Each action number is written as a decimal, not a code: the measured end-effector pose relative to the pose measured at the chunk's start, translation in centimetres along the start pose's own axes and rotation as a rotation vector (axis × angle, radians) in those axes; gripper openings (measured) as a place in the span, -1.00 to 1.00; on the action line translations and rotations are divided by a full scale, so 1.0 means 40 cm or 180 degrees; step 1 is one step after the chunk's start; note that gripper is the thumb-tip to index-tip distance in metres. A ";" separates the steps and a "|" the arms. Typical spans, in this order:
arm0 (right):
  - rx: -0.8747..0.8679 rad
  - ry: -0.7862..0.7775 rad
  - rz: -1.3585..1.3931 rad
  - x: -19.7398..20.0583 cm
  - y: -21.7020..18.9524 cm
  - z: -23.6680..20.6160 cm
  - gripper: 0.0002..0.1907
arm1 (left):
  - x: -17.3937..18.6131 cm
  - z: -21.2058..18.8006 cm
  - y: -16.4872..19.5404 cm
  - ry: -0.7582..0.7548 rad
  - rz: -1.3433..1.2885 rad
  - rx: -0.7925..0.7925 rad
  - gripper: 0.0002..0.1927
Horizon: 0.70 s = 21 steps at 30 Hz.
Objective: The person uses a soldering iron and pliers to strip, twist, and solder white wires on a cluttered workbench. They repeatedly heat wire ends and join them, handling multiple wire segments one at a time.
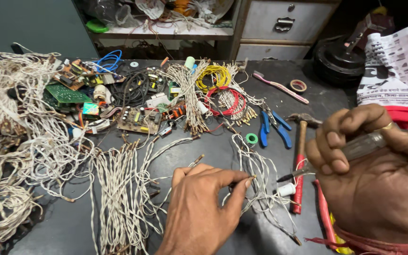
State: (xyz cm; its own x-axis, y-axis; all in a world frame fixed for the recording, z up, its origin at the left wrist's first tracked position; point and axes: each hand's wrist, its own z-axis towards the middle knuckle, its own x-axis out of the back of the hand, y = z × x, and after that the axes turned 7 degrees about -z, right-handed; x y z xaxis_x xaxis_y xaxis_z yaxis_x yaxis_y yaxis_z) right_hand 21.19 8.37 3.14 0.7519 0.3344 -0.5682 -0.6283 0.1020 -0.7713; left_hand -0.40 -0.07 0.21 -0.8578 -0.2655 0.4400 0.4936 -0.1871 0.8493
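My left hand rests on the dark table and pinches the end of a white twisted wire between thumb and forefinger. My right hand is closed around a screwdriver with a clear handle; its dark tip points left, a short way from the pinched wire end. A ring sits on one finger of the right hand.
Bundles of white twisted wires cover the left and middle. Circuit boards, red and yellow wire coils, blue pliers, a hammer, a tape roll and a newspaper lie around. Drawers stand behind.
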 end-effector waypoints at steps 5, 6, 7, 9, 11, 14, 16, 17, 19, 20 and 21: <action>0.0152 -0.0067 -0.0017 -0.022 0.011 -0.014 -0.57 | -0.007 -0.005 0.005 -0.0157 0.0163 -0.0227 -0.83; 0.0154 -0.0049 -0.0046 -0.026 0.014 -0.019 -0.57 | -0.008 -0.007 0.007 -0.0222 0.0188 -0.0149 -0.82; 0.0114 -0.0031 -0.0075 -0.030 0.015 -0.018 -0.56 | -0.010 -0.007 0.007 -0.0200 0.0191 -0.0202 -0.84; 0.0067 -0.0031 -0.0111 -0.035 0.019 -0.016 -0.55 | -0.011 -0.007 0.005 -0.0145 0.0219 -0.0313 -0.87; 0.0060 -0.0054 -0.0137 -0.038 0.021 -0.015 -0.55 | -0.012 -0.009 0.003 -0.0149 0.0221 -0.0305 -0.87; 0.0094 -0.0077 -0.0143 -0.041 0.024 -0.016 -0.53 | -0.015 -0.010 0.000 -0.0135 0.0245 -0.0327 -0.88; 0.0114 -0.0094 -0.0132 -0.043 0.025 -0.016 -0.53 | -0.017 -0.010 -0.002 -0.0132 0.0248 -0.0380 -0.88; 0.0098 -0.0087 -0.0121 -0.044 0.024 -0.017 -0.54 | -0.018 -0.010 -0.003 -0.0134 0.0247 -0.0427 -0.88; 0.0042 -0.0056 -0.0100 -0.046 0.023 -0.016 -0.56 | -0.019 -0.010 -0.003 -0.0142 0.0250 -0.0431 -0.88; 0.0021 -0.0032 -0.0105 -0.047 0.023 -0.016 -0.57 | -0.020 -0.010 -0.003 -0.0149 0.0252 -0.0389 -0.88; -0.0001 -0.0009 -0.0110 -0.049 0.022 -0.016 -0.59 | -0.021 -0.010 -0.002 -0.0155 0.0254 -0.0347 -0.88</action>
State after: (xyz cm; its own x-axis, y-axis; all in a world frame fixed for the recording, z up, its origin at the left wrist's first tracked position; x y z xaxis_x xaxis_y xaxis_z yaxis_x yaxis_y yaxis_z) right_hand 19.29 7.21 3.39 0.7726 0.3333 -0.5404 -0.6019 0.1134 -0.7905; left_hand 0.32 -0.22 -0.36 -0.8199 -0.2380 0.5208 0.5709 -0.2696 0.7755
